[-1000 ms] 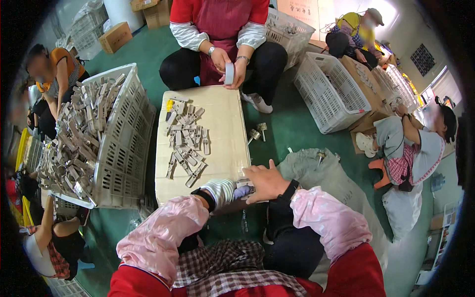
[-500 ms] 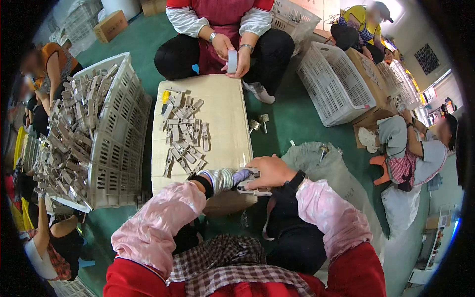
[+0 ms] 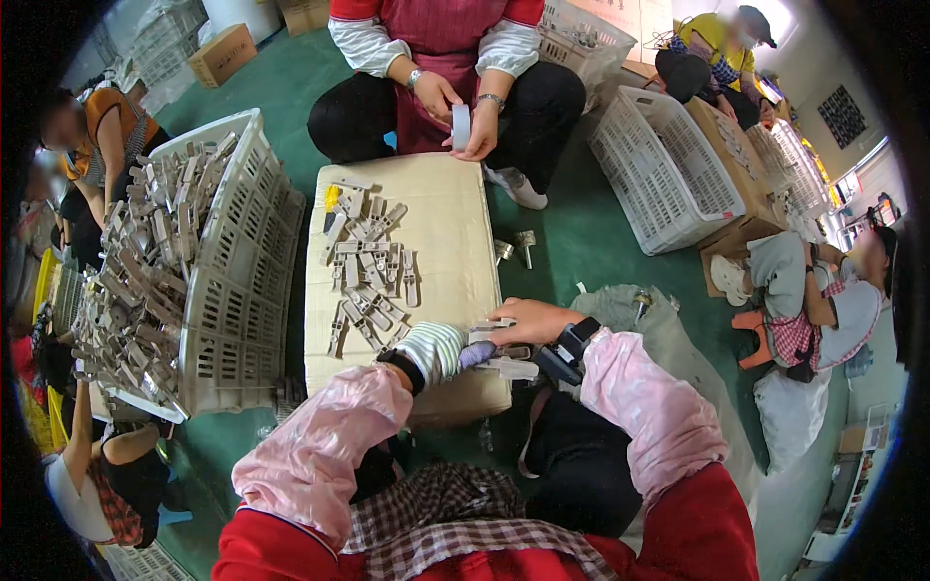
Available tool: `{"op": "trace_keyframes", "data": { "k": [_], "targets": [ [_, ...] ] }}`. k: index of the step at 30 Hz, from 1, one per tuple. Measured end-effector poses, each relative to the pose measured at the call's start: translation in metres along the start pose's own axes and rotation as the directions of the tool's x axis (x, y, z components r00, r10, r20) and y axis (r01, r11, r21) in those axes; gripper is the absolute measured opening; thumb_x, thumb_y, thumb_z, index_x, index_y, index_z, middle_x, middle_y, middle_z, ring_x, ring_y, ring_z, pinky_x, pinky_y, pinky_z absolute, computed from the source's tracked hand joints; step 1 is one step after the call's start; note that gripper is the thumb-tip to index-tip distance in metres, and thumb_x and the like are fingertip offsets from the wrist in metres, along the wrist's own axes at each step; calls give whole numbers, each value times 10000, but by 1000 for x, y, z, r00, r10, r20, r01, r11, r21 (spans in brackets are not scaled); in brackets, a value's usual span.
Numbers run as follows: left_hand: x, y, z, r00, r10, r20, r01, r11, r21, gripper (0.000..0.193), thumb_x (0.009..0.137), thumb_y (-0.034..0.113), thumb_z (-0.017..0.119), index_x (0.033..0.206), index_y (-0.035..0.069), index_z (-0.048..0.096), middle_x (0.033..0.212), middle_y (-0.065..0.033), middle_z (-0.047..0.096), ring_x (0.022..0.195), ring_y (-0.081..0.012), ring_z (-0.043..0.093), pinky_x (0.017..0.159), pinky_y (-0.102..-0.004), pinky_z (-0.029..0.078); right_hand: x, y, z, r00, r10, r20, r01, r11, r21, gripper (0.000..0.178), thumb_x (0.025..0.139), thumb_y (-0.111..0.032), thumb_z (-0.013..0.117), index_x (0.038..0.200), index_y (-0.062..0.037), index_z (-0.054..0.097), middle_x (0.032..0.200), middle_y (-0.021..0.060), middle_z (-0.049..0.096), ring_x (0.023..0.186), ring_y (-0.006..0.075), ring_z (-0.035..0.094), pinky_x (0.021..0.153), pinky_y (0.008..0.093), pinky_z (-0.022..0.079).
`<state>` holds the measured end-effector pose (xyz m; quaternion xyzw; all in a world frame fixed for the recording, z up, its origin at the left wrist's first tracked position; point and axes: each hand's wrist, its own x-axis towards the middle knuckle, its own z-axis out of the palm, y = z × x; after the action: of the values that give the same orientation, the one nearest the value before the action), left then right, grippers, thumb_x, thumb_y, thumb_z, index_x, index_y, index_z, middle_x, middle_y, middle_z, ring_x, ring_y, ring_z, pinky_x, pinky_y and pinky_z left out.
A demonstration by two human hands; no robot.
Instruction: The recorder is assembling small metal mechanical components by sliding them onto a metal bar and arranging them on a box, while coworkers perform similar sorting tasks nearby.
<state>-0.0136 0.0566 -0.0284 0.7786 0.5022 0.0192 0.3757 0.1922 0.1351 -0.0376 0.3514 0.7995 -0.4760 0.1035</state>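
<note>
My left hand point(image 3: 434, 349), in a striped glove with purple fingertips, is closed at the near right edge of a cream, box-like work surface point(image 3: 446, 242). A grey clip-like part point(image 3: 513, 368) sticks out beside its fingertips. Just beyond, my bare right hand point(image 3: 536, 321) has its fingers bent over another grey clip-like part point(image 3: 492, 330). How the fingertips meet these parts is partly hidden. Several similar grey parts point(image 3: 366, 308) lie loose on the left half of the surface, with a small yellow thing point(image 3: 332, 197) at their far end.
At left stands a white crate point(image 3: 232, 261) heaped with grey parts. Across the surface a seated person holds a roll of tape point(image 3: 461, 127). Another white crate point(image 3: 668, 174) and a translucent sack point(image 3: 668, 358) are at right. Two metal pieces point(image 3: 524, 244) lie on the green floor.
My right hand has shifted slightly away from my left fingers, uncovering more of the grey parts between them. The whole view has moved a little. The person opposite keeps holding the tape.
</note>
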Motion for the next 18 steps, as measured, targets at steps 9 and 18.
{"op": "trace_keyframes", "data": {
  "k": [9, 18],
  "targets": [
    [22, -14, -9, 994, -105, 18, 106, 988, -117, 559, 880, 579, 399, 1077, 111, 631, 879, -206, 648, 867, -367, 612, 781, -395, 461, -25, -54, 10, 965, -112, -238, -11, 887, -461, 757, 687, -554, 668, 1201, -24, 499, 1151, 123, 558, 1148, 306, 477, 1058, 583, 190],
    [14, -7, -6, 975, 114, -189, -155, 962, -222, 541, 844, 583, 480, 1051, 110, 639, 898, -183, 653, 858, -354, 620, 774, -391, 473, 8, -26, -12, 963, -45, -264, -40, 950, -309, 479, 591, -354, 770, 944, -57, 645, 885, 127, 652, 877, 304, 624, 847, 404, 470]
  ]
}}
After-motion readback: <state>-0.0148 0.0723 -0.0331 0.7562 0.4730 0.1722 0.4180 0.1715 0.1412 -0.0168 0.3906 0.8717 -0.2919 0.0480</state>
